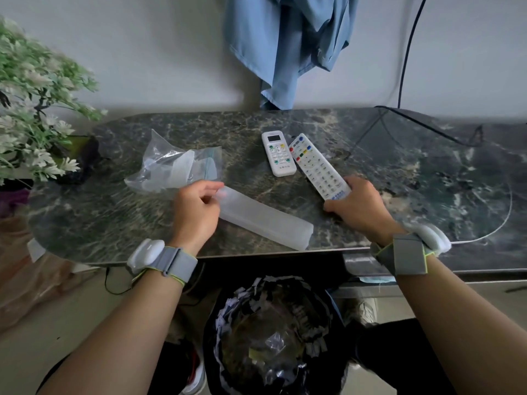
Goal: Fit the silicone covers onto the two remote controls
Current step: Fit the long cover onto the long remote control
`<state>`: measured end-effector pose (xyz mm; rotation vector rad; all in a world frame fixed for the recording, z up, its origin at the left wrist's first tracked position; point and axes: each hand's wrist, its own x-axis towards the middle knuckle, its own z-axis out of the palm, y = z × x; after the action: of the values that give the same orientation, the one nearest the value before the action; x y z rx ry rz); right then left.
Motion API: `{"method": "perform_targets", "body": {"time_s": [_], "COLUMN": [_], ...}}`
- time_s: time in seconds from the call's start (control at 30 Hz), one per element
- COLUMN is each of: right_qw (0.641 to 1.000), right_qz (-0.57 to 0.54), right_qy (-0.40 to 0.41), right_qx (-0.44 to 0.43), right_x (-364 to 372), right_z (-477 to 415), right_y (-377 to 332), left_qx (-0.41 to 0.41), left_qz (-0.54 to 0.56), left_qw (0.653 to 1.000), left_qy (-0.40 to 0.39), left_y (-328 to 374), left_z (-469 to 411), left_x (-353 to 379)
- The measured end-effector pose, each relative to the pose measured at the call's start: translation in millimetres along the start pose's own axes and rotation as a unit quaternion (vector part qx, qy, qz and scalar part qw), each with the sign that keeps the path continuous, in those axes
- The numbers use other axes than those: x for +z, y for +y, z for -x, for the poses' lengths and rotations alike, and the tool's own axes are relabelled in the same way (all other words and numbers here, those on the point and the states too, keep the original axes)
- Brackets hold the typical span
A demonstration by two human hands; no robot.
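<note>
Two hands, left fingers (212, 192) pinching cover (265, 220), right gripping remote (319, 166)

Both forearms are bare, with no sleeves. Each wrist carries a grey fabric strap edged with a thin yellow-green cord and holding a rounded white plastic pod: left wrist band (171, 262), right wrist band (409, 252). The left hand (196, 208) and right hand (360, 206) wear no gloves.

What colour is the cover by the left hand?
Translucent frosted white, no pattern; the cover lies on the dark marbled table. Head view, the only one.
</note>
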<state>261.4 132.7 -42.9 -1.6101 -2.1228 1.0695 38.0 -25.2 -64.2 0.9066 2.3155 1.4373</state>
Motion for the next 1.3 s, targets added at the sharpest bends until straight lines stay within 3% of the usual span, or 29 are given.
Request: {"method": "perform_targets", "body": {"time_s": [0.13,0.27,0.47,0.63,0.83,0.93,1.07,1.23,1.3], "right_qw": [0.98,0.931,0.877,0.878,0.864,0.873,0.919,0.975,0.995], "right_qz": [-0.186,-0.345,-0.449,-0.416,-0.421,-0.41,-0.339,-0.2,-0.081], "right_qy": [-0.046,-0.068,-0.15,-0.221,-0.252,-0.237,-0.175,-0.088,-0.047], "right_qx": [0.046,0.096,0.086,0.081,0.115,0.116,0.101,0.034,-0.013], "right_x": [-3,-6,-10,-4,0,0,-3,1,3], "right_z": [3,9,34,65,100,112,115,106,101], "right_y": [4,1,3,12,30,39,42,41,40], "left_qx": [-0.038,-0.112,-0.169,-0.181,-0.126,-0.09,-0.034,0.029,0.029], "left_qz": [0.067,0.183,0.312,0.204,0.072,-0.013,-0.125,-0.195,-0.239], "left_qw": [0.997,0.973,0.922,0.959,0.989,0.995,0.992,0.977,0.963], "left_qy": [0.001,0.084,0.155,0.069,-0.034,-0.031,0.001,-0.087,-0.12], "left_y": [-2,-4,3,-7,8,11,12,21,26], "left_z": [-1,-2,22,52,78,80,61,39,33], "left_x": [3,1,-12,-16,-30,-39,-34,5,15]}}
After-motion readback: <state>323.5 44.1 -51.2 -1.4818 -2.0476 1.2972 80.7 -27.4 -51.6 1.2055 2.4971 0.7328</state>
